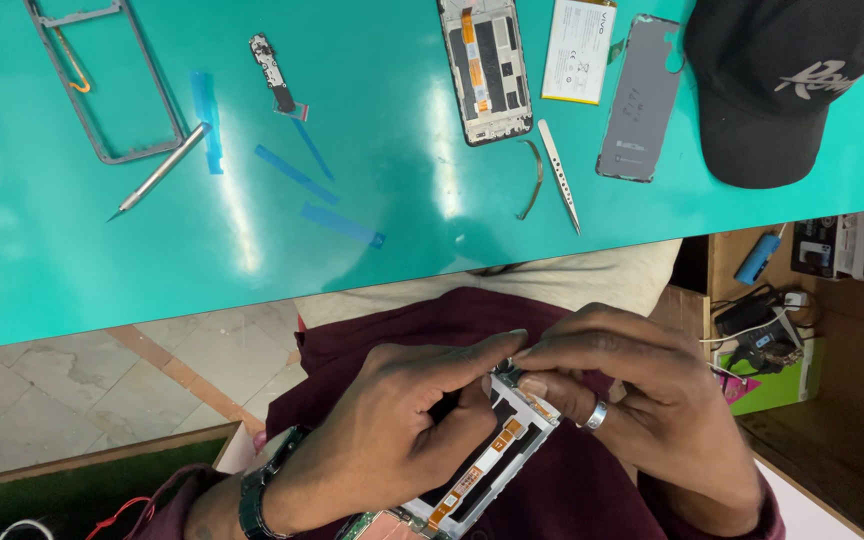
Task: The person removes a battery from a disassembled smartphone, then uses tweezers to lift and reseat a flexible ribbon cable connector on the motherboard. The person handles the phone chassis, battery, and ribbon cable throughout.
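Closest to the camera, over the person's lap, both hands work on an opened phone chassis (pixel 487 462), a white-framed body with dark inner parts and orange flex strips showing. The left hand (pixel 392 435), with a dark watch at the wrist, cups the chassis from its left side, thumb pressed toward the upper end. The right hand (pixel 652 400), wearing a silver ring (pixel 597 414), comes in from the right, its fingertips pinched together with the left's at the chassis's top corner, on a small part too tiny to make out. The chassis lies between and beneath both palms; its long axis runs diagonally, lower end toward bottom-left, upper end pointing up-right into the pinch.

Farther off, on the teal table (pixel 72 270), lie tweezers (pixel 559 172), a second opened phone body (pixel 485 68), a white battery (pixel 578 50), a grey back cover (pixel 640 98), blue adhesive strips (pixel 342 225), a small circuit board (pixel 272 72), a metal pen-like tool (pixel 164 168), a grey frame (pixel 102 80) and a black cap (pixel 787 85).
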A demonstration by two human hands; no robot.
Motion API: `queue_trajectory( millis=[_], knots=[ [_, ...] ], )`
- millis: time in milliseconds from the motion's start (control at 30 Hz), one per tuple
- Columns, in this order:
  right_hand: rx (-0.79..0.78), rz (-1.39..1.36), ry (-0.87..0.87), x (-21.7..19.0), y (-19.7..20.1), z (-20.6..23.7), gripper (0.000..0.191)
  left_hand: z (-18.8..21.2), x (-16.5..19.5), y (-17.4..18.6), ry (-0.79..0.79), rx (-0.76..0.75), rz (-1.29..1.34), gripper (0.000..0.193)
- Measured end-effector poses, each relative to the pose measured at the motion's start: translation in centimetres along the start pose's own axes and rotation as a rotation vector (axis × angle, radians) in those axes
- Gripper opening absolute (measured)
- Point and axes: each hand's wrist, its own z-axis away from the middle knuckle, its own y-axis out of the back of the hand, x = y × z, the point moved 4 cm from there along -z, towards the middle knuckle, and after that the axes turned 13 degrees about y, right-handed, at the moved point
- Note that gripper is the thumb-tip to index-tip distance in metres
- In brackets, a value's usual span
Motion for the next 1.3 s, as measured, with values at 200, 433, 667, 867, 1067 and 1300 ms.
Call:
queue_trajectory(
  millis=[200,433,667,867,1067,1300],
  knots=[
    [0.009,-0.028,-0.025,0.4,0.0,0.1,0.023,-0.1,0.0,-0.1,0.015,-0.013,0.003,0.059],
    [0.028,-0.022,0.006,0.5,0.0,-0.2,0.024,-0.1,0.1,0.0,0.016,-0.011,0.022,0.057],
    [0.021,-0.038,-0.03,0.0,-0.3,-0.4,0.028,-0.1,0.0,0.0,0.024,-0.003,0.002,0.057],
    [-0.007,0.065,-0.014,-0.6,-0.3,-0.6,0.03,-0.1,0.1,0.1,0.009,0.002,-0.031,0.059],
    [-0.032,0.109,0.02,-0.8,-0.4,-0.8,0.027,-0.2,0.2,-0.1,0.053,-0.02,-0.03,0.059],
    [-0.015,0.039,0.002,-0.5,-0.5,-0.8,0.027,-0.1,0.5,0.0,0.046,-0.022,-0.029,0.059]
  ],
)
